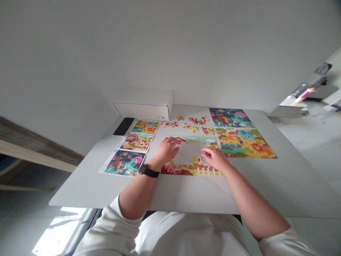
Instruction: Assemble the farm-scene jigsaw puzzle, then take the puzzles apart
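A partly assembled farm jigsaw puzzle (183, 170) lies on the table in front of me, with a pink pig and white fence along its near edge and a bare middle. My left hand (167, 151), a dark watch (145, 170) on its wrist, rests over the puzzle's left side. Its fingers are bent and apart from the thumb, and I see no piece clearly held there. Over the right side is my right hand (215, 157), fingers loosely curved and apart, with nothing visible in them. Loose puzzle pieces (194, 128) lie beyond the puzzle's far edge.
Picture sheets (126, 161) line the left, beside a black phone (124, 126). A white box (144, 103) stands at the back against the wall. Two finished puzzles (242, 142), a jungle scene and a dark blue one, lie on the right of the white table (186, 195).
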Motion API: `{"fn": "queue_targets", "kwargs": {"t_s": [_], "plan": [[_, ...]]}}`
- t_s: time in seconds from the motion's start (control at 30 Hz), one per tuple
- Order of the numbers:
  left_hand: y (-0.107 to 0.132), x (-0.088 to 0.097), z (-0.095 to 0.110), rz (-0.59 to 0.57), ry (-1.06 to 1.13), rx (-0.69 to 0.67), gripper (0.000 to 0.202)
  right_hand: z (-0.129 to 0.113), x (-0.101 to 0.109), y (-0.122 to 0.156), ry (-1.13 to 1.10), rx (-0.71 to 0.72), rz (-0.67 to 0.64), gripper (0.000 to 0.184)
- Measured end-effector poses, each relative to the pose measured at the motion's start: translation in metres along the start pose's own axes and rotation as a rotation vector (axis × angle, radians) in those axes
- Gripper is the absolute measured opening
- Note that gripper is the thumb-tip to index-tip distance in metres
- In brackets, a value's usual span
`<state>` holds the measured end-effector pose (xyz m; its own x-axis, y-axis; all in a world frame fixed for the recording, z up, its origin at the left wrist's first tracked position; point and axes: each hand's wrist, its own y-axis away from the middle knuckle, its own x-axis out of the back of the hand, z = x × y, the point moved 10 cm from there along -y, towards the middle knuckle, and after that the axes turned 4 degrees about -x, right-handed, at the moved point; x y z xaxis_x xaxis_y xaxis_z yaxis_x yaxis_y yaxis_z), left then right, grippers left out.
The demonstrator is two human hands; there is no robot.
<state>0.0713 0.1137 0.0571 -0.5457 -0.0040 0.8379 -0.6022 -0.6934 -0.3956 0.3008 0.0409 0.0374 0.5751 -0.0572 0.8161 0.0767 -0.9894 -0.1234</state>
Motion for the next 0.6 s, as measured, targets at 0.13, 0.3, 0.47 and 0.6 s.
{"fn": "queue_targets", "kwargs": {"t_s": [0.13, 0.3, 0.47, 0.6], "plan": [[0.002, -0.005, -0.001, -0.013, -0.003, 0.016, 0.028, -0.001, 0.000, 0.000, -0.026, 0.001, 0.002, 0.020], [0.003, -0.005, -0.007, -0.028, -0.027, 0.047, 0.033, 0.002, 0.004, 0.000, -0.056, 0.018, 0.047, 0.021], [0.004, -0.010, -0.015, -0.062, -0.078, 0.099, 0.039, 0.007, 0.016, -0.002, -0.101, 0.008, 0.118, 0.023], [0.006, -0.010, -0.024, -0.061, -0.152, 0.174, 0.044, 0.017, 0.038, -0.003, -0.090, -0.018, 0.191, 0.027]]}}
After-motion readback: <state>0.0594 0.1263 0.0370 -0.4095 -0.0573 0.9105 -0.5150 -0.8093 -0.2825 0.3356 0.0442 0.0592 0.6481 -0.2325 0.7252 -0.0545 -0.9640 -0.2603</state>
